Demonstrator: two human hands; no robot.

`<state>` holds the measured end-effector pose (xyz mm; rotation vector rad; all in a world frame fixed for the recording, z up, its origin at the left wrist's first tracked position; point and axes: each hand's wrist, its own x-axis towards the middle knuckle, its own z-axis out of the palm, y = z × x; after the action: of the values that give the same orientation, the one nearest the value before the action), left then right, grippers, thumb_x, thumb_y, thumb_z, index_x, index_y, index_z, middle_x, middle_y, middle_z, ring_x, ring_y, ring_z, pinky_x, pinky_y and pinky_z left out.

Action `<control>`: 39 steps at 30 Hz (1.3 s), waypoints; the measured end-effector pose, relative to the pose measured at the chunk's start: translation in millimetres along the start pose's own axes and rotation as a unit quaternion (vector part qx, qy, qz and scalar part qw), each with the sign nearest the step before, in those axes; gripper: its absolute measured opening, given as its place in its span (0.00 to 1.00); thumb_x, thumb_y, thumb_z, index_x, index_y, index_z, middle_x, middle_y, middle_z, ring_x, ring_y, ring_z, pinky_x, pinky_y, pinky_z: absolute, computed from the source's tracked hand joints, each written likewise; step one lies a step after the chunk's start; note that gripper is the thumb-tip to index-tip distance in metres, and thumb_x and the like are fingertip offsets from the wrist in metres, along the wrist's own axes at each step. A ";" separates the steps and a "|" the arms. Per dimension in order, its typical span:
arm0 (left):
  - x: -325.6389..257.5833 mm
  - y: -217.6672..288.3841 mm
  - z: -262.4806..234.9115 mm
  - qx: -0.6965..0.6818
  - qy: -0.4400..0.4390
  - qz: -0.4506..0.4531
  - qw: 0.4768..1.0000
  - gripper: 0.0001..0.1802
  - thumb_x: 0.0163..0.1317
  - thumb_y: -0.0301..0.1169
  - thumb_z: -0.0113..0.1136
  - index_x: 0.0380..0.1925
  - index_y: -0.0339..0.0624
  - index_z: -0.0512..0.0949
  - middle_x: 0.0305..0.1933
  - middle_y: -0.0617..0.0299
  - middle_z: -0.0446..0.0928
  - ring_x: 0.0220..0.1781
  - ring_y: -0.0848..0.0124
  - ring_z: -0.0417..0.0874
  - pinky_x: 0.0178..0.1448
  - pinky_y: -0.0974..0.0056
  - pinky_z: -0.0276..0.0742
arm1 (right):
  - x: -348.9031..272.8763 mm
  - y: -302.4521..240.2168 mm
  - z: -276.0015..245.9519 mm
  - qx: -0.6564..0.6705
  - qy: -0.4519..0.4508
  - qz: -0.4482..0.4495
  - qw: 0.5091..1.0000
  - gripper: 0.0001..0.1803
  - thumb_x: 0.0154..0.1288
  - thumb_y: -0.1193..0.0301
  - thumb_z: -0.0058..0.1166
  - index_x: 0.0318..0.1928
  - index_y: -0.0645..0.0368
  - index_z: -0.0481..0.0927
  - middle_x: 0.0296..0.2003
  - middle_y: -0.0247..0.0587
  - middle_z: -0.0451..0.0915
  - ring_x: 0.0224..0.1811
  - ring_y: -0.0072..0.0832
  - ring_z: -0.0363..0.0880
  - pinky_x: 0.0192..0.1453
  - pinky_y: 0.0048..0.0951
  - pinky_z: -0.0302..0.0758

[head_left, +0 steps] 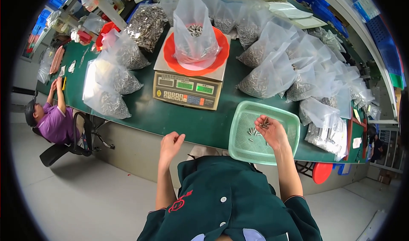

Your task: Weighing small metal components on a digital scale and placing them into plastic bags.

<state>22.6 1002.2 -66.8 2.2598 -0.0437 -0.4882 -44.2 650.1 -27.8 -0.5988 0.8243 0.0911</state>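
My right hand (274, 134) is palm up over a light green mesh basket (238, 126), its fingers curled round several small metal pins (265, 123). More loose pins (254, 132) lie on the basket's floor. Near the table's front edge, my left hand (171, 144) is loosely closed with the thumb out, and no object shows in it. Beyond it stands a digital weighing scale (187, 91) with lit green displays. On its pan sits an orange-red bowl (170, 55) holding an upright clear plastic bag (191, 17), partly filled with metal pins.
Filled clear bags (260, 76) crowd the table's right side and back. Several more bags (113, 100) stand left of the scale, near a large bag of metal parts (147, 25). A seated person in purple (57, 123) works at the far left. A red stool (322, 172) is at the right.
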 end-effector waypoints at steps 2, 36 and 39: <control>4.4 -0.5 1.8 0.000 0.001 0.023 1.000 0.19 0.56 0.36 0.55 0.14 0.34 0.65 0.09 0.64 0.62 0.13 0.78 0.61 0.19 0.67 0.58 | 6.2 4.8 -13.2 -0.124 0.001 -0.052 0.991 0.15 0.65 0.71 0.36 0.43 0.72 0.68 0.39 0.51 0.73 0.41 0.37 0.75 0.43 0.29 0.75; 207.9 292.1 -159.6 0.362 0.018 0.136 0.922 0.33 0.50 0.60 0.45 0.20 0.36 0.78 0.18 0.53 0.77 0.26 0.61 0.81 0.39 0.61 0.75 | 46.4 -114.9 381.1 -0.907 0.053 -0.264 0.325 0.20 0.50 0.55 0.54 0.41 0.52 0.79 0.40 0.34 0.79 0.43 0.28 0.78 0.43 0.31 0.75; 230.4 279.8 -153.5 0.327 -0.058 0.146 0.932 0.28 0.51 0.52 0.48 0.17 0.34 0.75 0.12 0.55 0.73 0.12 0.66 0.76 0.23 0.66 0.73 | 64.1 -113.6 371.5 -0.901 0.031 -0.224 0.371 0.12 0.52 0.61 0.51 0.35 0.51 0.80 0.34 0.31 0.81 0.31 0.25 0.81 0.40 0.31 0.75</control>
<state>325.8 879.9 152.5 2.7969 -0.6866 -0.4928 280.3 744.4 174.3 -2.9657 0.2107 0.5039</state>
